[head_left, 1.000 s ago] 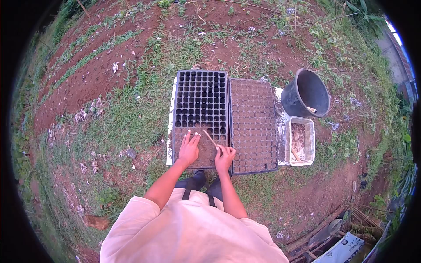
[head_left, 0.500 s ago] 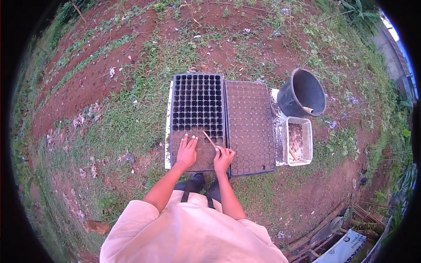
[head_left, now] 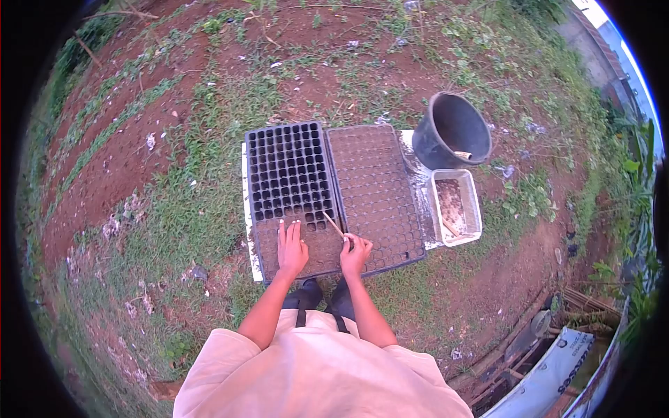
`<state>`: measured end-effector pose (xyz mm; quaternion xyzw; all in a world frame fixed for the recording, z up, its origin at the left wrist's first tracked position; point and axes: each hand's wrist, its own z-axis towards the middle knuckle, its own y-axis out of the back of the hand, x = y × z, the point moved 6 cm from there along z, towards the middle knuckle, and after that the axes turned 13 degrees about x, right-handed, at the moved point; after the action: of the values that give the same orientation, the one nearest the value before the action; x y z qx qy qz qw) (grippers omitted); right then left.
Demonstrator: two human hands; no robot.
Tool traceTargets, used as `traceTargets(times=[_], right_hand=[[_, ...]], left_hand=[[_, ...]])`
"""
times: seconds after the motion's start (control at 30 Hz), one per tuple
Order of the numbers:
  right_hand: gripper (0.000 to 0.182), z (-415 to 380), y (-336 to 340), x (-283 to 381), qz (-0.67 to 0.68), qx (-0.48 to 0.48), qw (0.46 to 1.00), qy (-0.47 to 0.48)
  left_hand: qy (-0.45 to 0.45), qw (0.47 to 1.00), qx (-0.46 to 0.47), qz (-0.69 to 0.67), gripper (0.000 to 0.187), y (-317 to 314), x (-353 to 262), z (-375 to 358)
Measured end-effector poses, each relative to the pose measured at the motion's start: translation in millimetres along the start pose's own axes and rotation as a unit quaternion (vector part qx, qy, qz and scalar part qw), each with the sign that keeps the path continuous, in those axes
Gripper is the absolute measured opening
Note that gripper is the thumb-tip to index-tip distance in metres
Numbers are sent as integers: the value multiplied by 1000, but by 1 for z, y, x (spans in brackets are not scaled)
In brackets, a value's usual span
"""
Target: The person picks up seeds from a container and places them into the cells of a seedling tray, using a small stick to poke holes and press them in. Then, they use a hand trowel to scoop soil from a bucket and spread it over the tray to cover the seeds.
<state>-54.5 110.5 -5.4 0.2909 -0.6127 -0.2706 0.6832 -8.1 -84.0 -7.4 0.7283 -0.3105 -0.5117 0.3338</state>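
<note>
Just 9 o'clock of head-view centre, black tray has soil at its 6 o'clock end; left hand is there, fingers parted, seemingly empty. Right hand pinches stick aimed 11 o'clock; hasty sweep could flick soil overboard.

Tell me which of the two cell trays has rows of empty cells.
The left tray, farther from the bucket: its far rows are dark and open, with soil covering its near part. The right tray looks soil-filled nearly throughout.

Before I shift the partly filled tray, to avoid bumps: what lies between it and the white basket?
In the head view: a soil-filled tray, then a soil-streaked strip of white board.
</note>
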Motion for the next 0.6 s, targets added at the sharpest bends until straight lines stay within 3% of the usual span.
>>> traceTargets(times=[0.1,0.3,0.4,0.6], right_hand=[[12,12,13,-18,31,-6,998,-47],[13,28,27,-52,28,-32,994,-105],[14,18,31,-53,-31,-36,995,-88],[17,5,42,-48,-25,-60,992,-105]], left_hand=[[-43,999,-24,8,57,-3,-21,3],[-84,996,29,15,56,-20,-50,9],[-89,995,32,22,56,-22,-50,9],[-72,997,22,-16,53,-22,-59,6]])
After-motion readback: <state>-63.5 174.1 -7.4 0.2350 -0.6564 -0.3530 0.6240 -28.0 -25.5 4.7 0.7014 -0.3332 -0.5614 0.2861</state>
